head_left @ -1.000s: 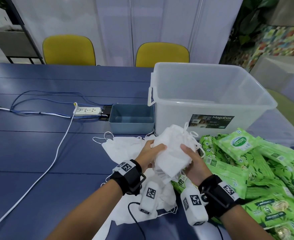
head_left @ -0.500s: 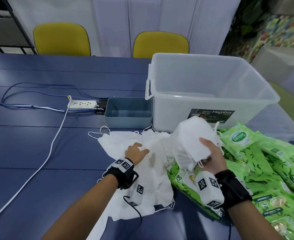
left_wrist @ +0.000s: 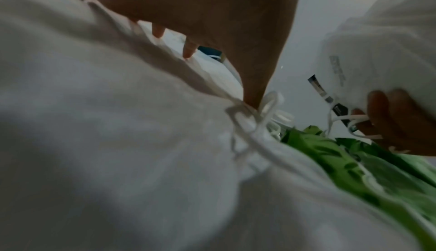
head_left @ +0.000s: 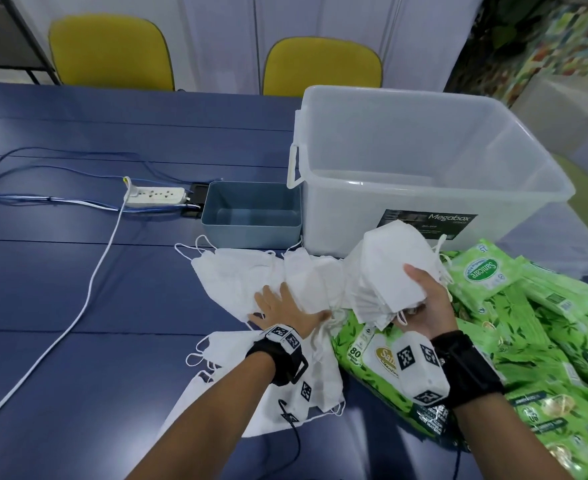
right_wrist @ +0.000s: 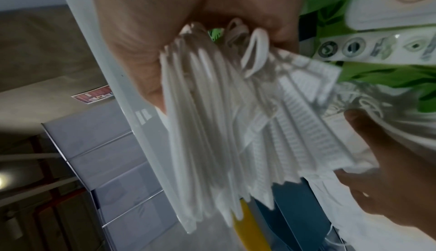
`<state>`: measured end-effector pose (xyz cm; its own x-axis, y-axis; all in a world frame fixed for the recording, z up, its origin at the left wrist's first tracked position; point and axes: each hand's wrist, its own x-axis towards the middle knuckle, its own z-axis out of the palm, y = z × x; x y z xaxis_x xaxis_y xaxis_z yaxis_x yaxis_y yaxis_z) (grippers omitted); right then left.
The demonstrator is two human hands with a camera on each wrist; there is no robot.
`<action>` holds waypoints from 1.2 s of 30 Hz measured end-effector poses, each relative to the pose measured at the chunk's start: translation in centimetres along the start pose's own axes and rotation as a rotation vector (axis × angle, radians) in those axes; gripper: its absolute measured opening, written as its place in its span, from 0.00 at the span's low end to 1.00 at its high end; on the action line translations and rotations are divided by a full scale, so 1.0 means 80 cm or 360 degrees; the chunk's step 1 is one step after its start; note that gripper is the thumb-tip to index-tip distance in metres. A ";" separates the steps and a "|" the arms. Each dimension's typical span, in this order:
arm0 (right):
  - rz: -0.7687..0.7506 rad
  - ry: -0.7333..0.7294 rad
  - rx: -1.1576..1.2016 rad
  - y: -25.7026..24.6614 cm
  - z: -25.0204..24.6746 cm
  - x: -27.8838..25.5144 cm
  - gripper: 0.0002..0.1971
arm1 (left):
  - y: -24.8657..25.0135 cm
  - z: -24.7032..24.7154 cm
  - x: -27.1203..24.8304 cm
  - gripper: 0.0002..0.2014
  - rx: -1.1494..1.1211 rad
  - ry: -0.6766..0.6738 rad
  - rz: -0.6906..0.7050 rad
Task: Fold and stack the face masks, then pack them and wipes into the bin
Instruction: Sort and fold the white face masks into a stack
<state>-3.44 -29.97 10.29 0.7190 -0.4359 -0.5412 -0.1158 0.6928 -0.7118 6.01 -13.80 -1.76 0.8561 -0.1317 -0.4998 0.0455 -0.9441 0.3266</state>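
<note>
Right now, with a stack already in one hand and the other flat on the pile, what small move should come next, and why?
Probably the left hand should pinch up one loose white face mask it rests on, since the right hand holds the folded white mask stack, loose masks remain on the blue table, and the clear plastic bin looks empty.

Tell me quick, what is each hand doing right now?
Left hand: open, fingers spread flat on the loose masks on the table.
Right hand: closed around a stack of folded masks.
</note>
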 end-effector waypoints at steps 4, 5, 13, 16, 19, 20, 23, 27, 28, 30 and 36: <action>-0.0006 -0.0033 0.0003 -0.003 -0.008 -0.001 0.20 | 0.003 0.008 0.006 0.55 0.0028 0.0053 -0.0037; -0.0015 -0.0044 -0.0006 -0.004 -0.010 -0.002 0.23 | 0.003 0.007 0.007 0.50 0.0006 0.0107 -0.0038; -0.0025 -0.0034 0.0079 -0.002 -0.019 -0.002 0.25 | -0.038 -0.028 0.027 0.19 -0.0682 0.0281 -0.0048; -0.0032 -0.0066 0.0080 0.002 -0.020 -0.002 0.24 | -0.067 -0.045 0.029 0.19 -0.1024 0.0353 -0.0115; -0.0030 -0.0096 0.0079 0.004 -0.019 -0.002 0.23 | -0.093 -0.054 0.034 0.26 -0.1114 0.0515 -0.0243; -0.0031 -0.0103 0.0084 0.005 -0.018 -0.002 0.23 | -0.099 -0.055 0.034 0.30 -0.1079 0.0587 -0.0312; -0.0021 -0.0090 0.0080 0.005 -0.019 -0.002 0.22 | -0.099 -0.058 0.030 0.40 -0.0826 0.0785 -0.0495; -0.0023 -0.0074 0.0075 0.003 -0.016 -0.001 0.17 | -0.070 -0.055 0.025 0.37 -0.0273 0.0742 0.0076; -0.0014 -0.0071 0.0059 0.003 -0.016 0.000 0.18 | -0.059 -0.053 0.024 0.31 -0.0121 0.0673 0.0326; 0.0005 -0.0056 0.0068 0.000 -0.014 0.000 0.17 | -0.035 -0.041 0.023 0.20 0.0161 0.0434 0.0771; 0.0016 -0.0079 0.0061 0.008 -0.006 0.007 0.20 | 0.007 -0.019 0.028 0.18 0.0615 -0.0056 0.1001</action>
<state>-3.40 -30.07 9.33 0.7513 -0.4006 -0.5244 -0.0975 0.7186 -0.6886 8.69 -14.18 -1.48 0.6434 -0.6865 -0.3387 -0.6384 -0.7253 0.2575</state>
